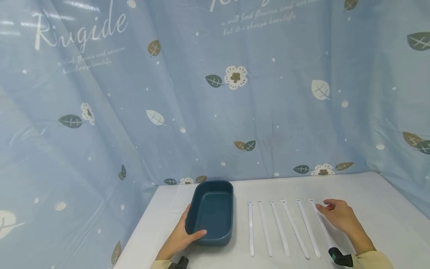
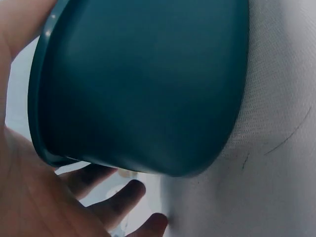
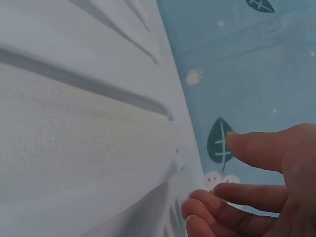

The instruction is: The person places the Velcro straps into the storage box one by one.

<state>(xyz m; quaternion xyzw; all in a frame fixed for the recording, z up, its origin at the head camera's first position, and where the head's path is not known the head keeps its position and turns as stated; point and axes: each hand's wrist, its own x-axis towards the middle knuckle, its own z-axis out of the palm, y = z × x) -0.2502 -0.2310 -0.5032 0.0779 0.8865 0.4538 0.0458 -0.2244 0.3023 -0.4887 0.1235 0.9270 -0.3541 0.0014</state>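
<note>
A deep blue-green rectangular plastic bin sits on the table left of centre, its inside bare. My left hand grips its near left side, thumb over the rim and fingers along the outer wall. From the left wrist, the bin's wall fills most of the view above the spread fingers. To the right, several white flat straps with slotted heads, like cable ties, lie in a row. My right hand hovers beside the head of the rightmost strap, thumb apart from loosely curled fingers, nothing between them.
The table has a white cloth cover. A blue curtain printed with leaves and flowers hangs behind it and along both sides. Dark camera straps sit at both wrists, the right one overlapping the lower end of the rightmost strap.
</note>
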